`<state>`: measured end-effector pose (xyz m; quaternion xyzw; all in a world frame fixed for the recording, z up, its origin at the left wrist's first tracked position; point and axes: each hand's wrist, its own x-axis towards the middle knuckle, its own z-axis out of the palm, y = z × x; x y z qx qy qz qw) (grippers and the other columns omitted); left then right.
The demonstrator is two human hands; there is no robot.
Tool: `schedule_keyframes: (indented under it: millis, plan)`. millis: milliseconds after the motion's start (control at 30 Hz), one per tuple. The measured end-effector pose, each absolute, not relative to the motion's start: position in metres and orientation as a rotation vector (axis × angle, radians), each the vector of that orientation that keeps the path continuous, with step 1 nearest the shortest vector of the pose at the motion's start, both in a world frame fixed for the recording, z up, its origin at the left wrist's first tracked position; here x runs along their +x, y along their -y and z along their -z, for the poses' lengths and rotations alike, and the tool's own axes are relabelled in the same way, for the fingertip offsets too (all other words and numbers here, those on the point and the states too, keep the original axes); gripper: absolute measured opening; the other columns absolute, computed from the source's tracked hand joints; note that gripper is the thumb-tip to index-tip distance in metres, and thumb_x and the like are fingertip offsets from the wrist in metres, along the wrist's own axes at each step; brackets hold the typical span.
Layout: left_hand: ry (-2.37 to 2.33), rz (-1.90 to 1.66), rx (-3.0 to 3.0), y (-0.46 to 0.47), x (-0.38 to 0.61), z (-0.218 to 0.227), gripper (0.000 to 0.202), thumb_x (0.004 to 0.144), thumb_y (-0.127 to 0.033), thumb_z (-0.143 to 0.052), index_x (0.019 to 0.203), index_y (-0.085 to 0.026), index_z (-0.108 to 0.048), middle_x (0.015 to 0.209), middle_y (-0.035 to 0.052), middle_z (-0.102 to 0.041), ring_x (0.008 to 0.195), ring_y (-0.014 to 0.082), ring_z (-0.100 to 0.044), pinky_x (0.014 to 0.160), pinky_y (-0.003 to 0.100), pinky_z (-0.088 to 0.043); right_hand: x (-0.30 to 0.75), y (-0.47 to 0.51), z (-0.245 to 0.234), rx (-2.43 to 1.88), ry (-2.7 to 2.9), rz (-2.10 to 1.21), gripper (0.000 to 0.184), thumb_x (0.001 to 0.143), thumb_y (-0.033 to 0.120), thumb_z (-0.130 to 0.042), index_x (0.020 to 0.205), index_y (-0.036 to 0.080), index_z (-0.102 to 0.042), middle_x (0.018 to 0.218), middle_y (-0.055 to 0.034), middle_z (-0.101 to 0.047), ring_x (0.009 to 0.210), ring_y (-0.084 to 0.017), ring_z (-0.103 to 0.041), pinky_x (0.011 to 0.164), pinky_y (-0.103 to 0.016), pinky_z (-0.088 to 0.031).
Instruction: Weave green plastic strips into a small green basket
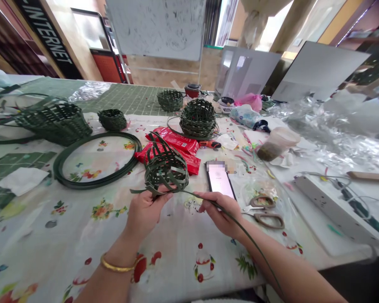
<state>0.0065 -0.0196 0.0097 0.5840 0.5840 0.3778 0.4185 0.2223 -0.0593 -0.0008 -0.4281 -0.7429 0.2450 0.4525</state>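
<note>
A partly woven dark green basket [166,165] has loose strips sticking up and out at its rim. My left hand [147,208] is closed on its near edge, thumb pressed against the weave. From that edge a long green strip [255,246] runs right, then curves down over my right forearm. My right hand [219,210] pinches this strip a short way from the basket. Just beyond the right hand lies a phone [220,181] with its screen lit. Scissors [265,210] with brown handles rest to the right of that hand.
A coil of green strip [96,185] lies at left. Red packets [183,147] sit behind the basket, near an orange-and-black tool [210,144]. Finished-looking baskets [198,118] stand farther back. At right are a tilted plastic cup [279,143] and a power strip [331,210].
</note>
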Motion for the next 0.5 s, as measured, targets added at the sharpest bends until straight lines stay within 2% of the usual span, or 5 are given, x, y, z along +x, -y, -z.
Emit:
schedule_keyframes:
  millis: [233,400,500]
  plan:
    - [-1.543,-0.916,1.491,0.0180,0.0071,-0.0105,0.029,0.072,-0.038,-0.061,0.094,-0.024,-0.072,0.061,-0.0027,-0.067,0.032,0.0073,-0.038,0.037,0.022,-0.035,0.2226,0.0587,0.0044,-1.045,1.876,-0.615,0.030,0.087,0.017,-0.049,0.116,0.024,-0.054,0.073,0.0006,-0.070,0.065,-0.010,-0.067,0.064,-0.020,-0.051]
    - [-1.521,-0.920,1.474,0.0193,0.0066,-0.0120,0.032,0.072,-0.039,-0.061,0.096,-0.021,-0.071,0.047,-0.0048,-0.058,0.031,0.0075,-0.036,0.036,0.021,-0.033,0.2227,0.0589,0.0037,-1.058,1.888,-0.601,0.031,0.087,0.017,-0.050,0.117,0.023,-0.054,0.071,0.0016,-0.069,0.065,-0.009,-0.067,0.063,-0.018,-0.050]
    - [-1.512,-0.931,1.449,0.0202,0.0068,-0.0118,0.031,0.072,-0.038,-0.062,0.095,-0.020,-0.071,0.045,-0.0058,-0.055,0.031,0.0067,-0.036,0.035,0.019,-0.032,0.2219,0.0591,0.0023,-1.106,1.874,-0.607,0.030,0.087,0.016,-0.048,0.116,0.022,-0.054,0.068,0.0020,-0.068,0.060,-0.008,-0.065,0.056,-0.016,-0.048]
